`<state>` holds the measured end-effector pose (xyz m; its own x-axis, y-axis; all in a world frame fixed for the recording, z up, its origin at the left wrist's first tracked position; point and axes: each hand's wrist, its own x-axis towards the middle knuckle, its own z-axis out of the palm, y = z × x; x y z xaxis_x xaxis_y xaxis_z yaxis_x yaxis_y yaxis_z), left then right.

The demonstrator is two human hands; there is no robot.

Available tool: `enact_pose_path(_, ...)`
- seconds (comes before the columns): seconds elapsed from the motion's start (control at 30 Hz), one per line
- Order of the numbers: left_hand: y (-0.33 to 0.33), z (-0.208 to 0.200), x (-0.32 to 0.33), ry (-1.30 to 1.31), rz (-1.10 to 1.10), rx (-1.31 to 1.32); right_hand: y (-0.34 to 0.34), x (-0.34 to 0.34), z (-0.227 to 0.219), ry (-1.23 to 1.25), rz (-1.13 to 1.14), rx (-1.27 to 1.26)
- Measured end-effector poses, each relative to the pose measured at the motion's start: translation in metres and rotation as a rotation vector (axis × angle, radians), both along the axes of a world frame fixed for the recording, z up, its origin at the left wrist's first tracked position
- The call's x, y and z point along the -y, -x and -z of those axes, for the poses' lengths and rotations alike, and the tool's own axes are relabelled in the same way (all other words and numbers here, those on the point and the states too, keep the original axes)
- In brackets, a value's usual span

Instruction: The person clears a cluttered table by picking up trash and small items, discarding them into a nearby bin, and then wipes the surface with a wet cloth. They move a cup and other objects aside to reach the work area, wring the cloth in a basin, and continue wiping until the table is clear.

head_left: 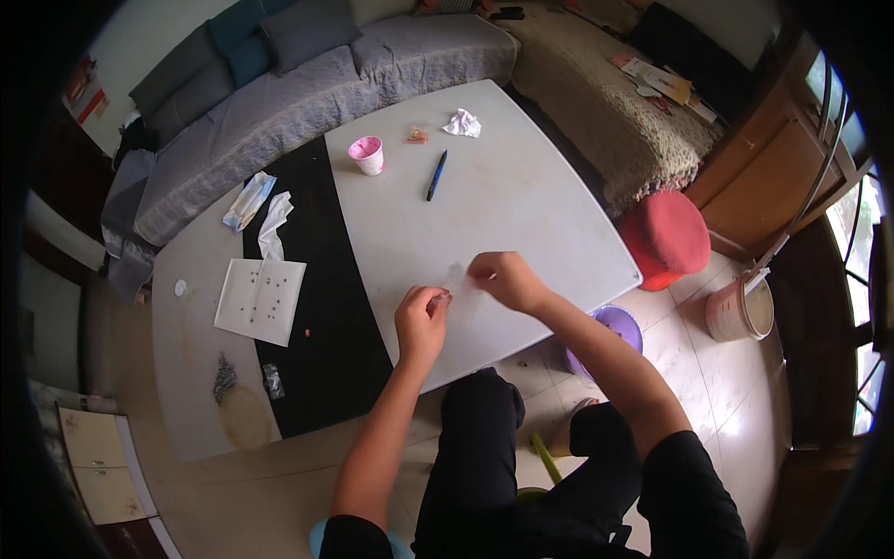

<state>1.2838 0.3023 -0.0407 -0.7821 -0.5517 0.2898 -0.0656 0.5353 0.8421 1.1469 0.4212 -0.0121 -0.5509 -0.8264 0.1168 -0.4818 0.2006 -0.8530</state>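
Over the near edge of the table, a thin see-through piece that looks like a small clear plastic bag stretches between my hands. My left hand is closed in a pinch at its left side, the fingertips partly hiding what they hold. From the right, my right hand pinches the other side with curled fingers. Beyond them lies a blue pen. A white sheet with several small dark pieces on it lies to the left.
A pink-and-white cup, a small orange-brown packet and crumpled tissue sit farther back. At left are a tissue pack, a pile of small grey pieces and a small clear packet. A red stool and purple basin stand right.
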Motion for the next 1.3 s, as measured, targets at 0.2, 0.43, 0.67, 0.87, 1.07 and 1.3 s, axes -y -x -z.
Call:
enact_pose_path(0.2, 0.001, 0.026, 0.038, 0.262, 0.005, 0.06, 0.067, -0.004, 0.017, -0.288, 0.062, -0.169)
enact_pose_path(0.43, -0.013, 0.046, 0.062, 0.466, 0.017, 0.117, 0.197, 0.081, 0.061, -0.323, 0.327, -0.537)
enact_pose_path(0.67, -0.023, 0.044, 0.064, 0.455, 0.058, 0.228, 0.244, 0.171, 0.079, -0.498, 0.412, -0.816)
enact_pose_path(0.87, -0.019, 0.039, 0.06, 0.435, 0.057, 0.271, 0.257, 0.153, 0.064, -0.582, 0.183, -0.475)
enact_pose_path(1.07, -0.017, 0.039, 0.06, 0.468, 0.018, 0.222, 0.151, 0.04, 0.061, -0.421, -0.16, -0.476)
enact_pose_path(1.3, -0.025, 0.042, 0.06, 0.062, -0.012, 0.09, 0.131, 0.026, 0.017, -0.285, 0.049, -0.335)
